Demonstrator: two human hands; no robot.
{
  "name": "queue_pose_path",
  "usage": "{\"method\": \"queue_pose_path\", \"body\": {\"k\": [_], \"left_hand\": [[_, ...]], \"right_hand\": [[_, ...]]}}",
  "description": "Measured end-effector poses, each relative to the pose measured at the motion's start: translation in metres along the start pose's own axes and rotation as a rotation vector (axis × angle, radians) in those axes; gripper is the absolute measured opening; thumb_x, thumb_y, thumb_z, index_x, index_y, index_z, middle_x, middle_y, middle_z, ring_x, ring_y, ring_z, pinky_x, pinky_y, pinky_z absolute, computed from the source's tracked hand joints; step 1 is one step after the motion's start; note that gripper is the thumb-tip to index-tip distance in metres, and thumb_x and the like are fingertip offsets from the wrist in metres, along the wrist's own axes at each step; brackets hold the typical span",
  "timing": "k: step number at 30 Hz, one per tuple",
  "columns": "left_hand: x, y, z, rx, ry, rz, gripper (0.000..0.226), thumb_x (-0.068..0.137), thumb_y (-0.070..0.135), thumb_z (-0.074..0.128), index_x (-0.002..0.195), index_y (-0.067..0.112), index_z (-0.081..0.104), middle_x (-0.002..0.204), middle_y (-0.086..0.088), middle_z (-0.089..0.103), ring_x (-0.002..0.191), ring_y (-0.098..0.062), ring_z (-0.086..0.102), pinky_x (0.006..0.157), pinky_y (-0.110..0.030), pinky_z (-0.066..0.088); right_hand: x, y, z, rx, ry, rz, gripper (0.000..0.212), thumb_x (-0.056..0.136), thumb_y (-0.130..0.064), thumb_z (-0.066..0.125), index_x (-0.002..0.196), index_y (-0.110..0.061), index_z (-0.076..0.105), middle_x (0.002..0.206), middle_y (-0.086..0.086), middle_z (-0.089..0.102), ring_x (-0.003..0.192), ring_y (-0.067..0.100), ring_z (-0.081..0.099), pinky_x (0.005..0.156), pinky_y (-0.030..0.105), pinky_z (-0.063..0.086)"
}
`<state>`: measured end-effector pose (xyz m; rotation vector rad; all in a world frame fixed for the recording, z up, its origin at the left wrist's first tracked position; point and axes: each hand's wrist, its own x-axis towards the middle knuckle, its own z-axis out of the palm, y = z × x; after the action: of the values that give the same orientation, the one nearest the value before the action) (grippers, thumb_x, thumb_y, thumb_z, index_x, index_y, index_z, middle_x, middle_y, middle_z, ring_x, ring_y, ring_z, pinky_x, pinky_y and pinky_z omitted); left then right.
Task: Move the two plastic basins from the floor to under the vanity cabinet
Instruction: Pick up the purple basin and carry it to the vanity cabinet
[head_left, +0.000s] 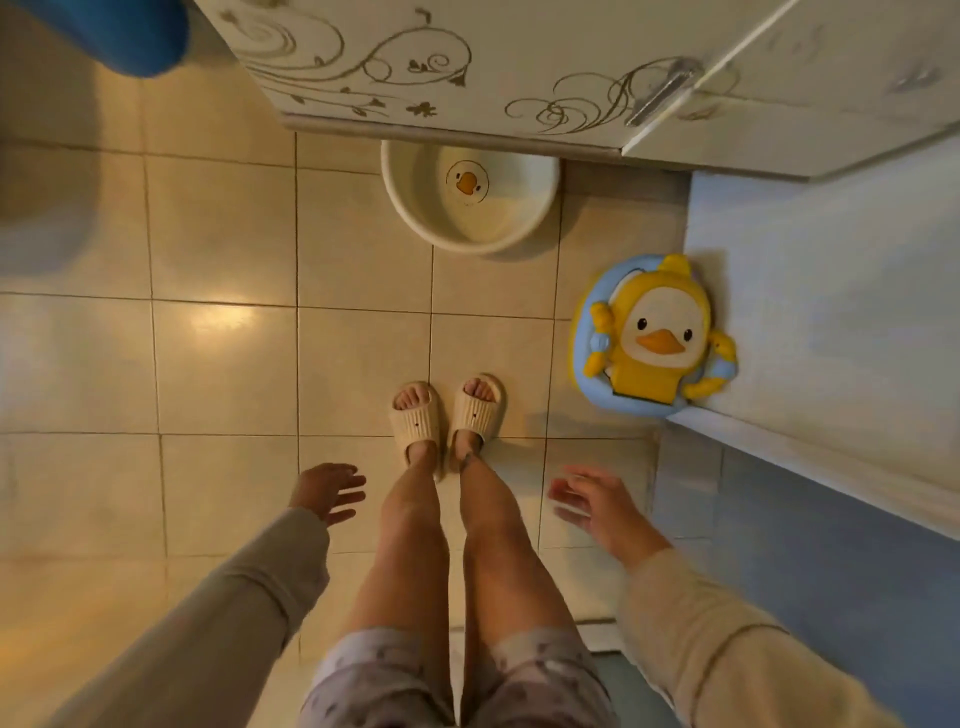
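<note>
Glossy beige floor tiles (223, 364) were seen; a round cream plastic basin (470, 200) was partly tucked beneath the vanity cabinet (467, 62). Both the left hand (328, 491) and right hand (597, 501) were held empty, fingers spread.

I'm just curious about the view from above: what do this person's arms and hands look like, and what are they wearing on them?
Both arms wear long, loose sleeves in pale beige, ending in ribbed cuffs at the wrists. The left hand and right hand are bare: no gloves, and no rings or watch that I can make out.
</note>
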<state>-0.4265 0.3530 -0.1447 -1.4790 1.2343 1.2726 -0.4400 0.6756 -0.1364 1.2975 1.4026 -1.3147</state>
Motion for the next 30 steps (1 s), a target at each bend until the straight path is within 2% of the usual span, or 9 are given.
{"method": "queue_pose_path", "body": {"k": [3,7,11,14,16,18,20,23,30], "left_hand": [[-0.058,-0.015,-0.009,-0.056,-0.021,-0.012,0.014,0.095,0.006,0.040,0.097,0.005,0.054,0.079,-0.007,0.058,0.070,-0.022,0.054,0.062,-0.030,0.040],[-0.116,-0.003,-0.019,-0.173,-0.059,0.070,0.023,0.095,0.006,0.041,0.078,0.010,0.056,0.081,-0.008,0.059,0.071,-0.023,0.056,0.064,-0.030,0.042],[-0.152,0.006,-0.035,-0.371,-0.015,0.190,0.018,0.095,0.007,0.041,0.086,0.007,0.057,0.084,-0.009,0.060,0.073,-0.023,0.057,0.067,-0.033,0.045],[-0.176,0.000,-0.042,-0.693,0.029,0.216,0.014,0.093,0.007,0.044,0.092,0.003,0.058,0.086,-0.010,0.061,0.076,-0.024,0.059,0.074,-0.035,0.049],[-0.193,-0.009,-0.041,-0.853,0.048,0.241,0.014,0.091,0.008,0.046,0.087,0.004,0.059,0.085,-0.010,0.062,0.076,-0.024,0.060,0.073,-0.035,0.049],[-0.204,-0.027,-0.035,-0.899,0.075,0.252,0.013,0.091,0.008,0.046,0.087,0.006,0.058,0.084,-0.011,0.062,0.073,-0.024,0.059,0.067,-0.034,0.048],[-0.206,-0.053,-0.026,-0.899,0.102,0.231,0.013,0.093,0.007,0.044,0.091,0.005,0.057,0.083,-0.011,0.061,0.070,-0.023,0.058,0.064,-0.031,0.045],[-0.199,-0.102,-0.009,-0.939,0.156,0.122,0.015,0.094,0.006,0.042,0.099,0.003,0.055,0.079,-0.009,0.061,0.067,-0.022,0.056,0.059,-0.029,0.043],[-0.188,-0.206,0.024,-1.219,0.318,-0.104,0.013,0.093,0.005,0.042,0.099,0.003,0.054,0.074,-0.008,0.057,0.062,-0.020,0.052,0.058,-0.027,0.038]], "right_hand": [[-0.058,-0.005,-0.006,-0.098,0.018,-0.028,0.022,0.095,-0.001,0.043,0.112,-0.004,0.057,0.083,0.014,0.065,0.078,0.024,0.063,0.073,0.036,0.050],[-0.106,-0.035,-0.010,-0.238,0.004,-0.088,0.022,0.096,-0.001,0.042,0.112,-0.005,0.057,0.082,0.012,0.064,0.077,0.024,0.062,0.073,0.035,0.050],[-0.125,-0.076,-0.010,-0.452,-0.022,-0.177,0.020,0.096,0.000,0.040,0.109,-0.004,0.055,0.080,0.011,0.063,0.074,0.023,0.061,0.072,0.035,0.049],[-0.128,-0.107,-0.010,-0.661,-0.017,-0.229,0.018,0.095,0.000,0.043,0.106,-0.004,0.056,0.076,0.010,0.062,0.069,0.021,0.061,0.063,0.032,0.048],[-0.127,-0.128,-0.007,-0.803,-0.026,-0.246,0.016,0.093,0.001,0.044,0.100,-0.004,0.057,0.072,0.011,0.061,0.064,0.021,0.058,0.057,0.030,0.044],[-0.125,-0.144,0.001,-0.911,-0.041,-0.211,0.013,0.092,0.001,0.046,0.091,-0.005,0.057,0.064,0.011,0.060,0.056,0.019,0.055,0.055,0.027,0.039],[-0.121,-0.155,0.017,-1.018,-0.043,-0.215,0.013,0.092,0.002,0.045,0.095,-0.003,0.057,0.065,0.014,0.060,0.054,0.021,0.052,0.056,0.027,0.038],[-0.122,-0.163,0.054,-1.245,-0.081,-0.342,0.021,0.089,0.006,0.042,0.103,-0.002,0.056,0.071,0.015,0.057,0.057,0.021,0.050,0.053,0.025,0.040],[-0.161,-0.145,0.179,-1.676,-0.342,-0.503,0.023,0.091,0.000,0.041,0.108,-0.004,0.057,0.082,0.013,0.062,0.064,0.018,0.056,0.058,0.027,0.045]]}}
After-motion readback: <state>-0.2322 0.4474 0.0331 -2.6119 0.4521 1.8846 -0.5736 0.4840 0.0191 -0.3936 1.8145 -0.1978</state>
